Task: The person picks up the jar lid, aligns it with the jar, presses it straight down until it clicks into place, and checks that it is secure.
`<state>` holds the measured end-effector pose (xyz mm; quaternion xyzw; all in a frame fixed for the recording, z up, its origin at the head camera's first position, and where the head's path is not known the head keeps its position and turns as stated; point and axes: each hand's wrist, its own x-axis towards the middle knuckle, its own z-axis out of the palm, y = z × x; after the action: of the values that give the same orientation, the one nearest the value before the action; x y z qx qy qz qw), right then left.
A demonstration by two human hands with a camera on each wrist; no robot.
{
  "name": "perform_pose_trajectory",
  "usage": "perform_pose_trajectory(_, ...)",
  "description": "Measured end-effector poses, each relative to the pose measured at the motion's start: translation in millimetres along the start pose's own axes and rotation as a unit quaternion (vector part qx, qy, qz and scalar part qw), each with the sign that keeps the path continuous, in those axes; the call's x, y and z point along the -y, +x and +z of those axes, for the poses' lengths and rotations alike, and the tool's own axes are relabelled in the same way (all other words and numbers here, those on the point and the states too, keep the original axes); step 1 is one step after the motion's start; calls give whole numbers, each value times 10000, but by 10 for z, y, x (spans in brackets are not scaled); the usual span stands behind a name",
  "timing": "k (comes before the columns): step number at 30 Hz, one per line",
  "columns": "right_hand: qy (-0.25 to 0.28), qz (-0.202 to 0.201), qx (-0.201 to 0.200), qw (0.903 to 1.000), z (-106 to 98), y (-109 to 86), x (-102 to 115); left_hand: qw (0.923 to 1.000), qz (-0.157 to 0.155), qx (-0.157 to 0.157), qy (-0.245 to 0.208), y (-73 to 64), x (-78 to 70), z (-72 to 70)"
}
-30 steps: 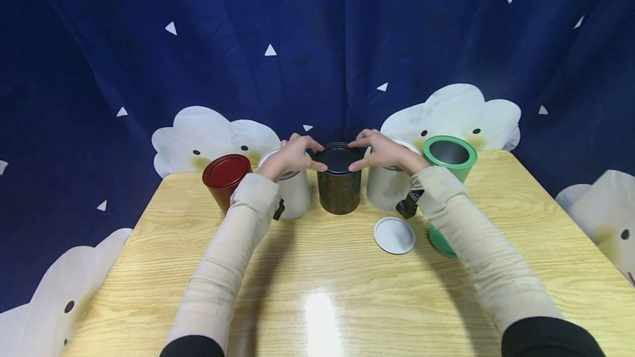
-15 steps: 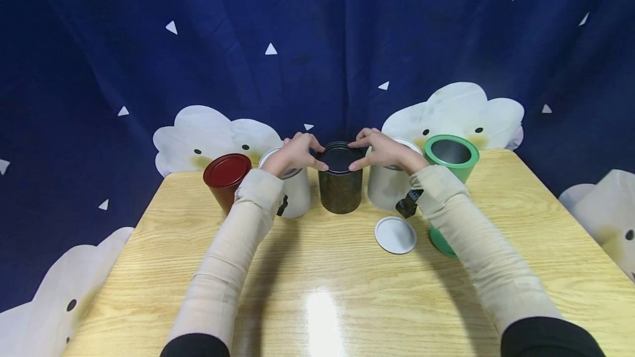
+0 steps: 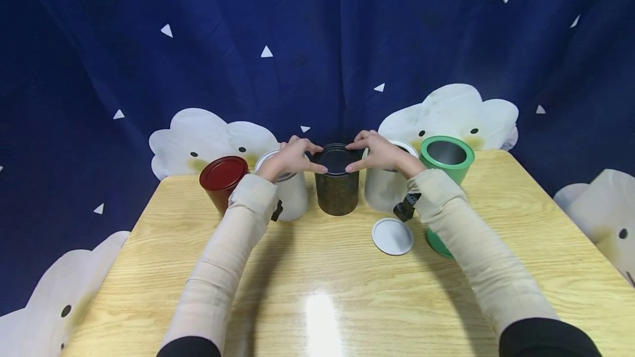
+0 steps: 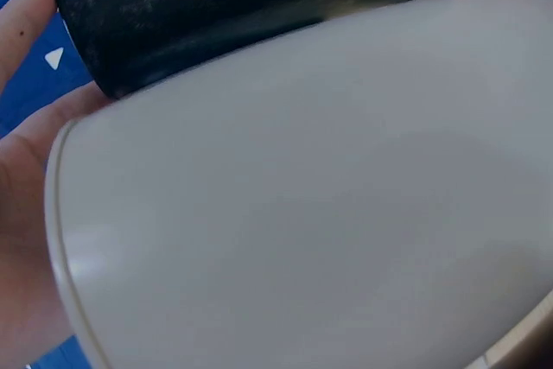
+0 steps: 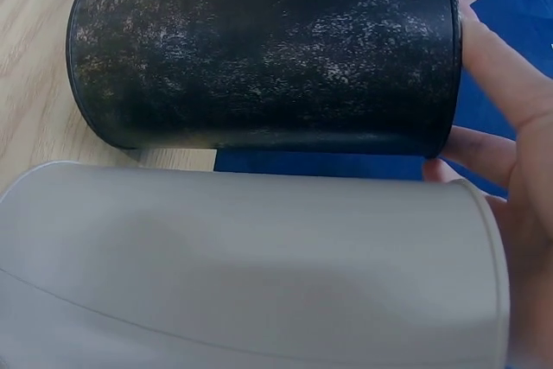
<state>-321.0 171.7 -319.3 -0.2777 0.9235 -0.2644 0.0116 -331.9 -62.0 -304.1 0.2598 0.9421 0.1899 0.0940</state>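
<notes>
A black can (image 3: 337,194) with its black lid (image 3: 339,160) on top stands upright at the back middle of the table. My left hand (image 3: 292,158) touches the left side of the lid's rim with thumb and index finger spread apart. On the opposite side, my right hand (image 3: 378,153) does likewise, its thumb and index fingertips at the rim. In the right wrist view, the scuffed black can (image 5: 268,49) shows its side, with fingertips at its top end. A white can (image 4: 294,205) fills much of the left wrist view.
A red can (image 3: 224,175) stands at the left, beside a white can (image 3: 296,197). Right of the black can are another white can (image 3: 383,191) and an open green can (image 3: 448,158). A white lid (image 3: 392,237) and a green lid (image 3: 437,244) lie in front.
Both hands stay at the rim of the black can's lid, and the cans stay in place. Only the head view shifts slightly.
</notes>
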Motion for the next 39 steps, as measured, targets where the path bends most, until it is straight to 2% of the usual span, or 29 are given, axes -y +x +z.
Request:
perform_pose_trajectory(9,-5,117,25,9999,-4,4,29,9999,-47,-70,97,-20,-32,10)
perform_pose_trajectory(17,-67,-351,-316,9989,12,-52,7,9991,111,-413,-44,-110,-9,46)
perform_pose_trajectory(23,-44,-372,-467,9982,-8,-125,9,9961,509,-687,-211,-178,8,69)
perform_pose_trajectory(31,43,-491,-734,9961,-34,-280,20,9873,1077,-1044,-519,-293,-18,133)
perform_pose_trajectory(39,230,-577,-948,9936,-50,-439,29,9808,1423,-1142,-688,-383,-83,185)
